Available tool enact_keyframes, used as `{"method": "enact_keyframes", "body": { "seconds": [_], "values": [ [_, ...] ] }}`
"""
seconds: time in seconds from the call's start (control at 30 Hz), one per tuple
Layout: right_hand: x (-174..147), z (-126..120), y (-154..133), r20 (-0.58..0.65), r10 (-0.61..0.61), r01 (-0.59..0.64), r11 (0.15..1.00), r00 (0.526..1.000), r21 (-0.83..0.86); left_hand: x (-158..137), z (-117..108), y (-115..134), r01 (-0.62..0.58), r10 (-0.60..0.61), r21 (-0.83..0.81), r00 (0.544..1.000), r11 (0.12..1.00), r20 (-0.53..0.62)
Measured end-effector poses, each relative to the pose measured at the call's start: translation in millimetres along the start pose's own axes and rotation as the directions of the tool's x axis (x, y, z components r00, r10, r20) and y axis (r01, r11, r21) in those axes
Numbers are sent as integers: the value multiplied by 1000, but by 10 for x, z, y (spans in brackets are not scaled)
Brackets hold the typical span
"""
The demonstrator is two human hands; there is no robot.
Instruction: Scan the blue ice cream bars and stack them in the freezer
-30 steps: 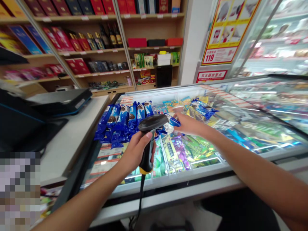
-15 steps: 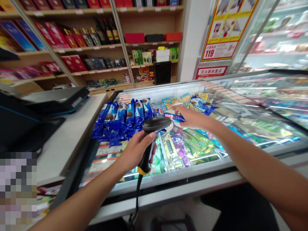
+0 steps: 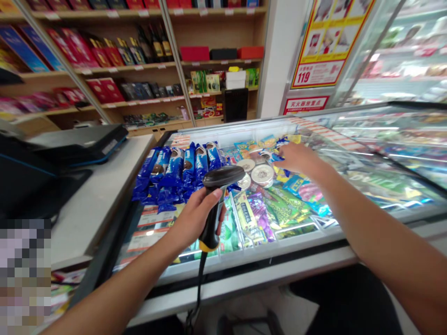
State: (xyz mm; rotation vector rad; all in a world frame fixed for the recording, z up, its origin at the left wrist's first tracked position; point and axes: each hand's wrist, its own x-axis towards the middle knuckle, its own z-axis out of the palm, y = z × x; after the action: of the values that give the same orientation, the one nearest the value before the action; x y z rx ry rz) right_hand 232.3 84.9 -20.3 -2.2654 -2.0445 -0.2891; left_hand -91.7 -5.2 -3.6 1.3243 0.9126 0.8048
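Observation:
My left hand point(image 3: 200, 211) is wrapped around the handle of a black barcode scanner point(image 3: 223, 176), its head pointing right above the freezer glass. A row of blue cookie packets point(image 3: 176, 163) lies to the left of the scanner. My right hand point(image 3: 296, 157) is over the far middle of the glass, fingers curled at a blue cookie packet point(image 3: 274, 157), whose end shows past the fingertips. Another blue wrapper point(image 3: 282, 141) shows behind this hand; most of that spot is hidden. Several round silver-white lids point(image 3: 262, 174) sit between my hands.
Colourful ice-cream packs point(image 3: 260, 216) lie under the glass of the chest freezer point(image 3: 272, 261). A white counter point(image 3: 115, 172) with a black device point(image 3: 84, 139) adjoins on the left. Shelves of boxes and bottles point(image 3: 162, 46) stand behind. The scanner's cable point(image 3: 200, 279) hangs down in front.
My right hand has moved right and away from the scanner with the blue packet, uncovering the round lids. My left hand and the scanner have shifted only slightly left.

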Motion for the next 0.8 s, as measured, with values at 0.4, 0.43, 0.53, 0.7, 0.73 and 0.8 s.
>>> {"method": "enact_keyframes", "body": {
  "seconds": [0.4, 0.43, 0.53, 0.7, 0.73, 0.8],
  "values": [
    [-28, 122, -353, -159, -75, 140, 883, 984, 447, 2, -13, 7, -15, 14, -7, 999, 1000, -48],
    [-98, 130, -524, -125, -146, 190, 826, 981, 531, 9, -16, 5, -24, 23, -12, 998, 1000, -65],
    [-310, 211, -992, -159, -284, 319, 718, 946, 619, 23, -20, -2, -71, 67, -30, 992, 997, -110],
    [-423, 328, -1304, -184, -310, 359, 739, 933, 570, 21, -22, -7, -97, 91, -47, 990, 994, -108],
    [-406, 327, -1288, -174, -331, 368, 725, 928, 582, 20, -23, -8, -100, 95, -46, 990, 994, -107],
    [-358, 308, -1192, -149, -350, 365, 709, 925, 604, 23, -24, -9, -109, 104, -41, 989, 993, -106]
  ]
}}
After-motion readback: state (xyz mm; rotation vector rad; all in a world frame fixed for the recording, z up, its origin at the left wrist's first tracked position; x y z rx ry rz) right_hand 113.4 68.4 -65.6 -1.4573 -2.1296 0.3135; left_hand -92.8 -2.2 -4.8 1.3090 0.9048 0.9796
